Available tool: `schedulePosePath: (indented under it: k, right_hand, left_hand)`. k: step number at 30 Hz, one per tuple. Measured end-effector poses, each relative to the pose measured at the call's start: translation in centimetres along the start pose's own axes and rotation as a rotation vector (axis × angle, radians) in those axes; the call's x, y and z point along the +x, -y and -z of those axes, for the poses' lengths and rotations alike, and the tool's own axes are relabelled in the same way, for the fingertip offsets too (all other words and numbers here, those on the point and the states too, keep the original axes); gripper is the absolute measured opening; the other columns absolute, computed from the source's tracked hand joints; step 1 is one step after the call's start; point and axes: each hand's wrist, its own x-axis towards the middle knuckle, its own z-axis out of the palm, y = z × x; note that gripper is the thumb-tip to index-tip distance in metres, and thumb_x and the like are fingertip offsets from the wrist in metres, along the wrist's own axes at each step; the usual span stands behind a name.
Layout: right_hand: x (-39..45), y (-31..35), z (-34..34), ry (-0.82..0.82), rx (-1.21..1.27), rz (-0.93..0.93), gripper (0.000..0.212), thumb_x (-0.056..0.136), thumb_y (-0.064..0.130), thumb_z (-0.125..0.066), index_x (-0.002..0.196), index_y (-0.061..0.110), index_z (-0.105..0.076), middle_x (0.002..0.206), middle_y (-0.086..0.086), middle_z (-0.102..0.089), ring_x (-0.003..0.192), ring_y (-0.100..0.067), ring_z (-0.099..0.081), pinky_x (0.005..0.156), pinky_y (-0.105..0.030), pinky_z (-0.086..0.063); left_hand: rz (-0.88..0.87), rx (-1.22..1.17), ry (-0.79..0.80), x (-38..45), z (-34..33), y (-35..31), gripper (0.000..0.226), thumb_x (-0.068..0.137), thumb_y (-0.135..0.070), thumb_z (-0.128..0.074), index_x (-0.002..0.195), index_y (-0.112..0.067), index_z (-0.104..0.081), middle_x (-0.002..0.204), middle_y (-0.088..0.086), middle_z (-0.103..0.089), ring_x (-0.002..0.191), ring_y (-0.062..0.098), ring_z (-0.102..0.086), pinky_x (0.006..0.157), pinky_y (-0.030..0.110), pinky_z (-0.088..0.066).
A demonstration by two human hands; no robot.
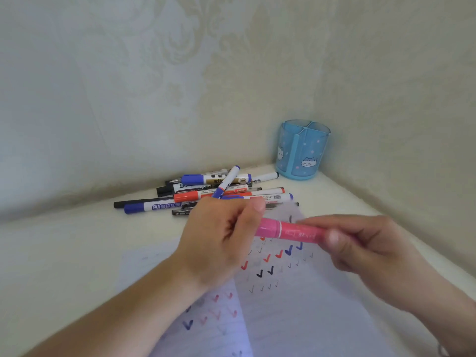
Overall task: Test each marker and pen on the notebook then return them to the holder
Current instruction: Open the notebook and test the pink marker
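A pink marker lies level above the open notebook, held at both ends. My left hand grips its capped left end and my right hand grips the barrel on the right. The notebook pages carry several red, blue and black check marks. A pile of markers and pens lies on the table just beyond my left hand. The blue pen holder, with cat pictures and dividers, stands in the far right corner; nothing shows above its rim.
The cream table is boxed in by patterned walls behind and to the right, meeting in a corner by the holder.
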Motion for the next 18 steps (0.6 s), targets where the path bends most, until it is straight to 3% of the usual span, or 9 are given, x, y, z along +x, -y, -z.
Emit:
schedulePosePath:
  k: [3,7,11,15,18]
  right_hand:
    - [-0.4,0.1,-0.4,0.112,-0.434,0.118,0.042,0.077,0.070,-0.057,0.095,0.036,-0.072,0.055,0.014,-0.051,0.047,0.002,-0.035,0.046,-0.007,-0.028]
    - [-0.6,0.0,-0.7,0.034,-0.744,0.252,0.033,0.088,0.054,-0.054,0.083,0.026,-0.071,0.050,0.009,-0.043,0.043,-0.007,-0.032,0.040,-0.017,-0.031]
    - [-0.7,0.2,-1.0,0.023,-0.788,0.284,0.036,0.090,0.049,-0.053,0.079,0.020,-0.071,0.047,0.004,-0.046,0.044,-0.016,-0.036,0.037,-0.027,-0.034]
    - [-0.8,0.7,-1.0,0.046,-0.685,0.257,0.036,0.089,0.048,-0.055,0.076,0.019,-0.070,0.047,0.002,-0.043,0.043,-0.013,-0.033,0.037,-0.023,-0.030]
    - [-0.9,0.8,-1.0,0.056,-0.597,0.215,0.038,0.089,0.049,-0.055,0.073,0.017,-0.068,0.049,0.001,-0.042,0.042,-0.011,-0.030,0.039,-0.015,-0.023]
  left_hand:
    - [0.109,-0.041,0.029,-0.4,-0.8,-0.6,0.051,0.091,-0.048,-0.041,0.051,-0.020,-0.031,0.044,-0.005,-0.024,0.044,0.011,-0.024,0.048,0.028,-0.020]
    - [0.307,-0.167,0.021,-0.7,-1.9,-1.0,0.053,0.093,-0.041,-0.042,0.048,-0.016,-0.031,0.041,-0.008,-0.026,0.043,0.010,-0.025,0.046,0.027,-0.024]
    - [0.366,-0.269,0.003,-0.5,-1.8,-1.5,0.056,0.100,-0.022,-0.044,0.047,-0.012,-0.029,0.042,-0.005,-0.026,0.043,0.012,-0.023,0.043,0.025,-0.022]
    - [0.331,-0.285,-0.010,-0.6,-1.9,-2.0,0.050,0.090,-0.030,-0.040,0.048,-0.006,-0.028,0.042,-0.004,-0.026,0.043,0.011,-0.023,0.043,0.025,-0.022]
    - [0.321,-0.284,-0.033,-0.5,-2.0,-2.1,0.058,0.099,-0.026,-0.042,0.044,-0.013,-0.029,0.039,-0.008,-0.026,0.040,0.007,-0.022,0.041,0.019,-0.022]
